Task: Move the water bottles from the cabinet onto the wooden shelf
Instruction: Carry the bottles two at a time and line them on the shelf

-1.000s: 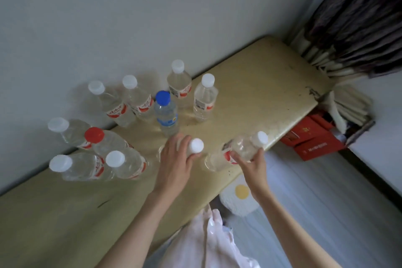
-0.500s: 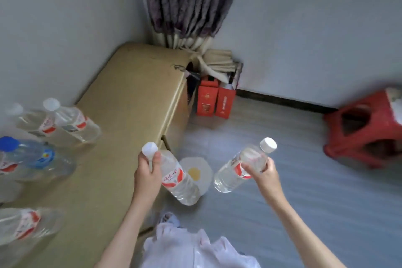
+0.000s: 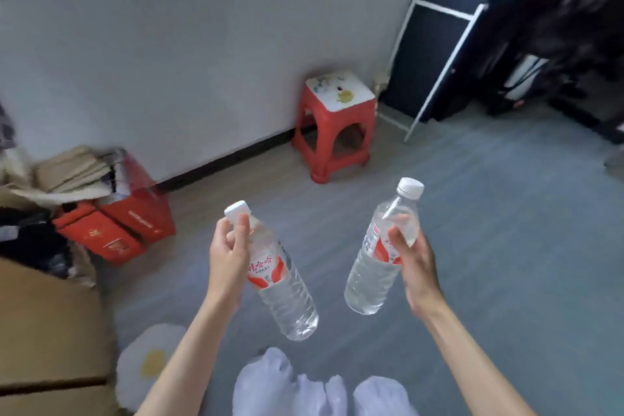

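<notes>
I carry two clear water bottles with white caps and red-and-white labels, both in the air over the grey floor. My left hand [image 3: 227, 258] grips the neck of the left bottle [image 3: 280, 284], which hangs tilted with its base toward me. My right hand [image 3: 413, 260] holds the right bottle [image 3: 378, 260] around its upper body, cap pointing up and away. The tan cabinet [image 3: 44, 324] shows only as a corner at the lower left. The other bottles and the wooden shelf are out of view.
A red plastic stool [image 3: 334, 125] stands against the white wall ahead. Red boxes [image 3: 118, 226] and stacked papers sit on the floor at the left. A dark rack with white poles [image 3: 439, 67] fills the upper right. An egg-shaped mat [image 3: 148, 365] lies by the cabinet.
My view has swung right, away from the cabinet and its bottles, toward the stool and the rack. Both hands still hold their bottles, now over open floor.
</notes>
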Demonstrator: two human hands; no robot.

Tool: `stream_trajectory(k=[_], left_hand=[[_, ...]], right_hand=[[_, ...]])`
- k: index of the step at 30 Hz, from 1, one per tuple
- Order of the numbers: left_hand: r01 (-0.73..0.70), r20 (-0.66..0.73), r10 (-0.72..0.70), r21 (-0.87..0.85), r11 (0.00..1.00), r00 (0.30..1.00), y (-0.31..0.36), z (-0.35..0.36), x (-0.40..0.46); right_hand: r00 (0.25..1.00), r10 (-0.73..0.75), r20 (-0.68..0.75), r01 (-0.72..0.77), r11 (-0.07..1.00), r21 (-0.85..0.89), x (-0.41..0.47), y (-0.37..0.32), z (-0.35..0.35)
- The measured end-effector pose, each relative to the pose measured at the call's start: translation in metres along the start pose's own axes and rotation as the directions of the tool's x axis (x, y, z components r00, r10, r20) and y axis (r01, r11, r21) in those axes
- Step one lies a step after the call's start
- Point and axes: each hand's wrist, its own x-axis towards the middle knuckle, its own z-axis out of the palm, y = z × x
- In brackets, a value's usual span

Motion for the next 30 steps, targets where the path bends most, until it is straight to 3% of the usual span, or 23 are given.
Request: stream_trajectory(k=[5, 12, 20, 25, 30], left_hand=[[-0.023, 0.280, 0.011, 0.042, 0.999, 0.960, 0.012, 0.142, 0.025], [-0.009, 0.483, -0.036, 0.091, 0.996, 0.875, -0.010, 0.356, 0.050], [-0.150, 0.734, -0.009, 0.150, 0.977, 0.679, 0.012, 0.595, 0.061], [-0.241, 0.830, -0.014, 0.178, 0.954, 0.557, 0.020, 0.726, 0.049], [-0.183, 0.832, -0.072, 0.204, 0.962, 0.550, 0.006, 0.848, 0.035]], right_hand=[[0.968, -0.035, -0.248, 0.047, 0.998, 0.043, 0.034, -0.015, -0.105], [0.869, 0.009, -0.495, 0.044, 0.994, 0.097, 0.108, -0.015, -0.261], [0.738, 0.057, -0.673, -0.025, 0.998, 0.057, 0.191, -0.042, -0.426], [0.627, 0.081, -0.775, -0.035, 0.997, 0.076, 0.239, -0.046, -0.513], [0.575, 0.100, -0.812, -0.037, 0.995, 0.096, 0.300, -0.044, -0.603]])
